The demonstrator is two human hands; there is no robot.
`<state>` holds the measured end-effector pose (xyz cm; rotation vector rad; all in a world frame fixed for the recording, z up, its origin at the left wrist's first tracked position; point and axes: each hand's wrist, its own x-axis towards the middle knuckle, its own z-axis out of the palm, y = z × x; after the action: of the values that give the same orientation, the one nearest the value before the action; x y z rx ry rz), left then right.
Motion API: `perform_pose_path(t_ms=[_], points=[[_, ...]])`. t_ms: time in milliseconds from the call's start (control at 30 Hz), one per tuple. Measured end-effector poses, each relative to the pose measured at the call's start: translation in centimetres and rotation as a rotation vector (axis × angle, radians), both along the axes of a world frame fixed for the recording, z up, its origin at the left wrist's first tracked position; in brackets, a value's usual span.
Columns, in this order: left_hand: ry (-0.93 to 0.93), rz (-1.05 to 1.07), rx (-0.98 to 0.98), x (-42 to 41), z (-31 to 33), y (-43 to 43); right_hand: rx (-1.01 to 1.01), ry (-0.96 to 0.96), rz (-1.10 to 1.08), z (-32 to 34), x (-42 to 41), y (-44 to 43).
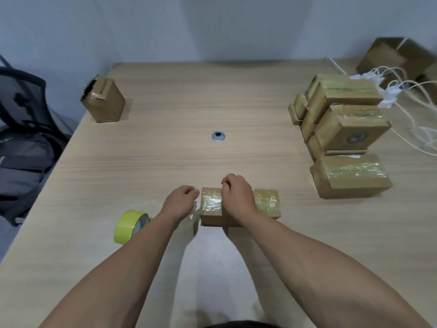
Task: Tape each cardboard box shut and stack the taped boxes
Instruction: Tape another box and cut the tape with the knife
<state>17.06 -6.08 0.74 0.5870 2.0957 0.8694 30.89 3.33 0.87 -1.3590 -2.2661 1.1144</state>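
Observation:
A small cardboard box (267, 204) with glossy yellowish tape along its top lies near the table's front edge. My right hand (236, 195) rests on its middle, fingers curled over the far edge. My left hand (182, 200) is just off the box's left end with fingertips pinched together; a faint clear strip of tape (195, 216) hangs below it by the box's end. A yellow tape roll (127, 226) lies on its side left of my left forearm. Several taped boxes (343, 119) are piled at the right, one of them (350, 178) nearest me.
A taller brown box (104, 100) with a torn top stands at the far left of the wooden table (165, 162). A round cable grommet (218, 135) sits mid-table. White cords (402, 95) and more boxes (397, 58) lie far right. A grey chair (23, 129) stands left.

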Motion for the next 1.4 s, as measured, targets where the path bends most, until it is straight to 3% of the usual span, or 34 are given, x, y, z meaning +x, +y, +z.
perform_pose_path(t_ms=[167, 400, 733, 1067, 1400], points=[[0.036, 0.08, -0.021, 3.6, -0.8, 1.5, 0.133, -0.178, -0.128, -1.5, 5.1, 1.8], [0.029, 0.134, -0.027, 7.0, -2.5, 2.1, -0.229, -0.275, -0.219, -3.7, 8.5, 2.7], [0.276, 0.107, -0.075, 9.0, -4.1, 2.4, -0.052, -0.369, -0.182, -4.7, 8.3, 1.8], [0.132, 0.209, 0.058, 8.5, -4.2, 1.4, -0.034, -0.283, -0.204, -5.3, 8.6, 1.8], [-0.067, 0.493, 0.121, 7.0, -5.0, 1.7, -0.107, -0.147, -0.259, -5.2, 9.1, 2.0]])
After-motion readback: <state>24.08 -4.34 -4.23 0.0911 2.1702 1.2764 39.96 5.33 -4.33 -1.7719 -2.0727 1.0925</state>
